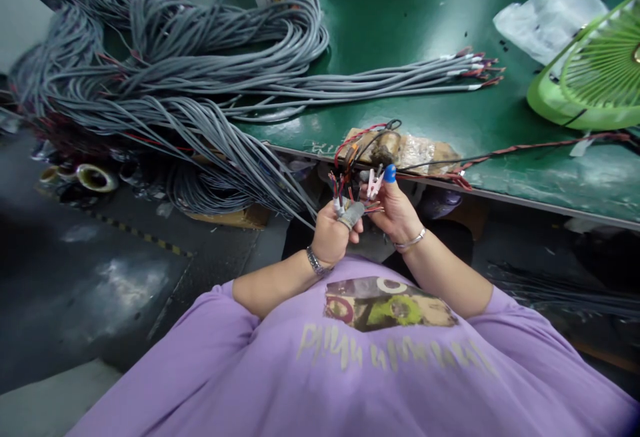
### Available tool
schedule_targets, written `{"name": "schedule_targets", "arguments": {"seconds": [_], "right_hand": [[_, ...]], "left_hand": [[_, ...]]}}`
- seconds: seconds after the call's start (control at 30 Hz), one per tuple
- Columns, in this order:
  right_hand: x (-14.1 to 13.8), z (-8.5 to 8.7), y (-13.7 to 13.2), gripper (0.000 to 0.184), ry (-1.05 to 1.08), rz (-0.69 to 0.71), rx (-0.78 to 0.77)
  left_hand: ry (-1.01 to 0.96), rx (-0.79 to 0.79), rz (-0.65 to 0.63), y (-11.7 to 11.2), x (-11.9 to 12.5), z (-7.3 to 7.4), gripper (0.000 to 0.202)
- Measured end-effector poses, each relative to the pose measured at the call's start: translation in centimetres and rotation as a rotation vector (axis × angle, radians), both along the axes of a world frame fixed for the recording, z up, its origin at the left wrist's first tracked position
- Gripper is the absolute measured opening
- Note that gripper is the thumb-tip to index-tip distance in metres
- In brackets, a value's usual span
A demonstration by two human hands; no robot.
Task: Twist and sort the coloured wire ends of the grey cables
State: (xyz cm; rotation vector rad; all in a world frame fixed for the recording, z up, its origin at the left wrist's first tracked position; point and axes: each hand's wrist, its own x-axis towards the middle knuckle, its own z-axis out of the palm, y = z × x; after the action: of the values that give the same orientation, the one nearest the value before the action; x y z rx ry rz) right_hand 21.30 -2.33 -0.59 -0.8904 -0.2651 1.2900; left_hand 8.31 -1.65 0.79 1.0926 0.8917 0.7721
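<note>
My left hand (330, 235), its thumb wrapped in grey tape, is closed round the ends of grey cables (287, 187). Thin coloured wires (339, 187) stick up from this fist, and more poke out beyond the thumb. Close beside it, my right hand (397, 215) pinches a small pink clip (374, 183). A blue finger cot (389, 173) covers the right thumb. Just beyond both hands, a taped block (445, 151) with red and black leads is at the table edge. How many cables the left fist holds is hidden.
Grey cable bundles (175, 43) cover the left of the green table (400, 17), some hanging over its edge. Stripped cable ends (467, 70) lie mid-table. A green fan (595, 77) and a plastic bag (550, 20) are at right. Tape rolls (96, 178) sit below left.
</note>
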Motion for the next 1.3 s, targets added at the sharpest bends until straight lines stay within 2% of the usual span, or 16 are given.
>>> {"name": "schedule_targets", "arguments": {"seconds": [0.13, 0.27, 0.33, 0.4, 0.53, 0.63, 0.77, 0.87, 1.0, 1.1, 1.2, 1.3], "right_hand": [[0.5, -0.3, -0.7, 0.067, -0.023, 0.108, 0.022], [1.9, -0.6, -2.1, 0.069, -0.078, 0.358, 0.001], [2.6, -0.7, -2.7, 0.065, -0.138, 0.45, 0.002], [3.2, -0.5, -3.2, 0.055, -0.229, 0.483, 0.0], [3.3, 0.0, -3.6, 0.039, -0.394, 0.448, -0.001], [2.7, 0.4, -3.8, 0.035, -0.466, 0.416, 0.012], [1.8, 1.0, -3.9, 0.035, -0.546, 0.464, 0.057], [1.8, 1.1, -4.1, 0.041, -0.592, 0.458, 0.056], [2.3, 0.6, -4.8, 0.053, -0.591, 0.325, -0.007], [1.9, -0.1, -5.5, 0.055, -0.545, 0.33, -0.034], [0.9, -0.8, -5.9, 0.046, -0.561, 0.226, -0.008], [0.1, -1.2, -5.7, 0.036, -0.586, 0.12, 0.009]], "left_hand": [[-0.006, 0.004, -0.005, -0.2, -0.5, -0.2, 0.042], [0.01, 0.029, -0.044, -0.3, -1.4, -0.9, 0.041], [0.027, 0.039, -0.079, -0.3, -1.7, -1.3, 0.04], [0.047, 0.052, -0.12, -0.3, -1.9, -1.5, 0.04], [0.076, 0.07, -0.192, -0.2, -2.0, -1.4, 0.037], [0.124, 0.041, -0.334, 0.0, -1.9, -1.1, 0.036], [0.206, -0.029, -0.491, 0.1, -1.9, -1.0, 0.036], [0.203, -0.022, -0.454, 0.1, -2.0, -1.1, 0.039], [0.151, -0.02, -0.289, 0.1, -2.0, -1.4, 0.045], [0.106, -0.033, -0.206, 0.0, -1.8, -1.6, 0.045], [0.077, -0.038, -0.212, 0.0, -1.7, -1.7, 0.045], [0.09, -0.08, -0.282, 0.1, -1.8, -1.6, 0.047]]}}
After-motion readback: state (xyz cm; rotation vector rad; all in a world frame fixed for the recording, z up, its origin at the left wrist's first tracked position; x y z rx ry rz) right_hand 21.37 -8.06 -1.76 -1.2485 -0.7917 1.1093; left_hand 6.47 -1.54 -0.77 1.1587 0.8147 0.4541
